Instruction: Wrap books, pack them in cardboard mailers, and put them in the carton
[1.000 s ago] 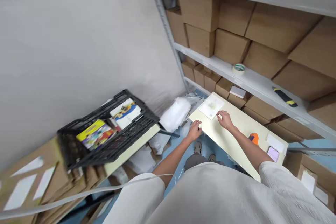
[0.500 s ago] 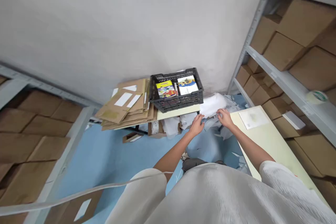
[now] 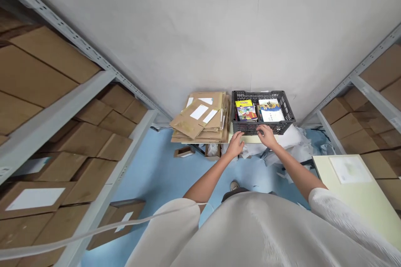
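A black plastic crate [image 3: 283, 128] stands on the small table against the wall. Inside it lie a yellow and purple book [image 3: 246, 111] on the left and a white book with a blue band [image 3: 271, 113] on the right. My right hand [image 3: 267, 137] is at the crate's front wall with fingers apart and slightly bent; whether it touches the plastic I cannot tell. Just left of it, my left hand [image 3: 235, 145] hovers by the table's front edge, fingers loosely stretched and holding nothing. Beside the crate is a stack of flat cardboard pieces [image 3: 191, 122] with white labels.
Shelves full of cardboard boxes flank me, one rack [image 3: 125, 154] at left, another [image 3: 333, 133] at right. A pale table [image 3: 347, 200] with a white sheet is on my right. White plastic wrap [image 3: 290, 144] lies near the crate; a box [image 3: 117, 221] stands on the blue floor.
My view has turned left, and I have come round to face the crate. My right hand now overlaps its front wall, while my left is below its left corner.
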A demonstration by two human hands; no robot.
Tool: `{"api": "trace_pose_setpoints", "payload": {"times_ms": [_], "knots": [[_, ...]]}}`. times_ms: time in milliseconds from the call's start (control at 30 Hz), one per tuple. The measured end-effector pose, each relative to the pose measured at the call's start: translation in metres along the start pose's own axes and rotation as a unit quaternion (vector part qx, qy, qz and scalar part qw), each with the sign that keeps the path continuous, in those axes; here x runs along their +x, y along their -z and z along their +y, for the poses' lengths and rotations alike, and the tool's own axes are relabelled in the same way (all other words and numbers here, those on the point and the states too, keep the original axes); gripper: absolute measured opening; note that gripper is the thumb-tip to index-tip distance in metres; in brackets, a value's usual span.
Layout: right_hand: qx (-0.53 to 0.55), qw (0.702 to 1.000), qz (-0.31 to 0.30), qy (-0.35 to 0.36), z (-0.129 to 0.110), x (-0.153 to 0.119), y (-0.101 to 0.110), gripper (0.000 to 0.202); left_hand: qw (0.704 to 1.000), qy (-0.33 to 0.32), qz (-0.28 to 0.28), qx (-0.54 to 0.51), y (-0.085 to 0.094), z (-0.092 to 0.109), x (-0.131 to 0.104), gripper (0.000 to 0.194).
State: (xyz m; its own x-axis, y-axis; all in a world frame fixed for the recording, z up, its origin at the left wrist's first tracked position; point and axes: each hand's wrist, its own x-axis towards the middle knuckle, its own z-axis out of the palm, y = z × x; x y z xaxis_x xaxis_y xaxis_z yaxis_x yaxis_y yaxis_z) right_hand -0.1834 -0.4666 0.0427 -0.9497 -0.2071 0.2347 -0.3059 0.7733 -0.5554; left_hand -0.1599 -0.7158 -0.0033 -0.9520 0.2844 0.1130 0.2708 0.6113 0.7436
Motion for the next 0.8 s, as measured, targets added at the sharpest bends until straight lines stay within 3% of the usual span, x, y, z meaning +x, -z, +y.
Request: {"api": "trace_pose_setpoints", "payload": {"times_ms": [133, 467, 667, 800], "knots": [[0.004, 1.000, -0.014, 0.020, -0.024, 0.031, -0.016, 0.025, 1.000, -0.004, 0.022, -0.007, 0.025, -0.021, 0.006, 0.058], [0.083, 0.988, -0.039, 0.127, -0.053, 0.119, -0.068, 0.024, 0.993, 0.046, 0.107, -0.013, 0.062, -0.079, 0.013, 0.053], [0.074, 0.973, -0.119, 0.183, -0.088, 0.200, -0.113, 0.027, 0.977, 0.108, 0.182, 0.025, 0.103, -0.115, 0.021, 0.056], [0.036, 0.969, -0.170, 0.174, -0.110, 0.245, -0.150, 0.027, 0.960, 0.167, 0.218, 0.043, 0.129, -0.131, 0.018, 0.056]]}}
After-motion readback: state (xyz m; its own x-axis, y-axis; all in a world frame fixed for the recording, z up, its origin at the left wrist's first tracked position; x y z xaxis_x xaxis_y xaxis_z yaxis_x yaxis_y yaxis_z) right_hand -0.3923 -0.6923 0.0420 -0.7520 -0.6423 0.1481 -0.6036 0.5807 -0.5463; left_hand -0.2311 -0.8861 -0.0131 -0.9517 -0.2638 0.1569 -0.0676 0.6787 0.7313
